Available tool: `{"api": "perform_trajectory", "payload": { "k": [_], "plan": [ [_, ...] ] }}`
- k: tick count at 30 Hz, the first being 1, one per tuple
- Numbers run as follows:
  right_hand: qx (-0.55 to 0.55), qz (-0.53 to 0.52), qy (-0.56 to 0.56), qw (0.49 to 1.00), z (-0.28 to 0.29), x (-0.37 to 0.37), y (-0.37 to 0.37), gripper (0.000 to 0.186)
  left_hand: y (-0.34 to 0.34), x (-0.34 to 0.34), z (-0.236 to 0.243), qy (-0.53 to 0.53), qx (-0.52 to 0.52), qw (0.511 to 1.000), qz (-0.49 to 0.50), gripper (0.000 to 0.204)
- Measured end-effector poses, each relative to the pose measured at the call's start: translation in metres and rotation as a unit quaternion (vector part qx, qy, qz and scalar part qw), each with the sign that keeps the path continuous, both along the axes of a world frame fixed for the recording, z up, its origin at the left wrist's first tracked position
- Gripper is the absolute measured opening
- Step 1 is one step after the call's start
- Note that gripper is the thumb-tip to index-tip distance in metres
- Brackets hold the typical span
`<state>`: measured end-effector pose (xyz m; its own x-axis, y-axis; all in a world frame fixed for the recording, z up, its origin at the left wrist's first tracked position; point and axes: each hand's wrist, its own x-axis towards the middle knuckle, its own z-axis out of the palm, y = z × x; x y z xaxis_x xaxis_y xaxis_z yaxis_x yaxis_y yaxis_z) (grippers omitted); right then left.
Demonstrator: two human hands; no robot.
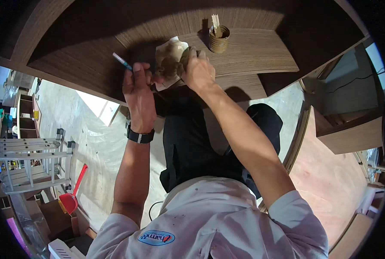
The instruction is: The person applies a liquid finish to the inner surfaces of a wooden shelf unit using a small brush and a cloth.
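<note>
My left hand (pixel 140 97), with a dark band at the wrist, is closed on a slim white-and-teal pen-like stick (pixel 122 61) that points up and left. Its fingertips also reach the near left edge of a crumpled, brown-stained cloth or paper (pixel 170 56). From the right, my right hand (pixel 200 71) grips that same piece with bent fingers, some of them hidden behind it. Both hands are over a brown wood-grain shelf unit (pixel 89 56). Just beyond my right hand, a ribbed brown can (pixel 219 42) holds several pale wooden sticks (pixel 216 23).
The can stands on a raised wood-grain board (pixel 261 49). A folded aluminium ladder (pixel 33 159) and a red long-handled dustpan (pixel 71 200) are at the left on the pale floor (pixel 93 159). Wooden panels (pixel 352 134) and a large pinkish board (pixel 326 185) lie at the right.
</note>
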<state>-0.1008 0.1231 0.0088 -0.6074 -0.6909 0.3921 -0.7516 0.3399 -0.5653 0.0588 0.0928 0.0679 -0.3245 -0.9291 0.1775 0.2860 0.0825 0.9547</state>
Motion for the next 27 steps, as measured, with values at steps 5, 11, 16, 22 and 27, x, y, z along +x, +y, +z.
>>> {"api": "perform_trajectory", "payload": {
  "k": [5,11,16,22,27],
  "plan": [
    [0.123,0.090,-0.223,0.963,0.017,-0.010,-0.006,0.030,0.003,0.003,0.006,-0.170,-0.005,0.985,0.021,0.024],
    [-0.131,0.237,-0.549,0.791,0.032,-0.018,0.090,0.016,0.015,-0.004,-0.021,-0.186,-0.103,0.964,-0.159,0.052],
    [-0.203,0.201,-0.540,0.792,0.018,-0.014,0.139,0.027,0.067,-0.012,-0.041,-0.174,-0.016,0.960,-0.221,0.045],
    [-0.158,0.128,-0.167,0.965,0.002,0.008,0.183,0.048,0.095,-0.041,-0.052,-0.188,0.097,0.962,-0.173,0.033],
    [-0.192,0.074,-0.374,0.904,0.001,-0.006,0.189,0.052,0.103,-0.056,-0.027,-0.101,0.217,0.931,-0.277,0.049]
  ]
}}
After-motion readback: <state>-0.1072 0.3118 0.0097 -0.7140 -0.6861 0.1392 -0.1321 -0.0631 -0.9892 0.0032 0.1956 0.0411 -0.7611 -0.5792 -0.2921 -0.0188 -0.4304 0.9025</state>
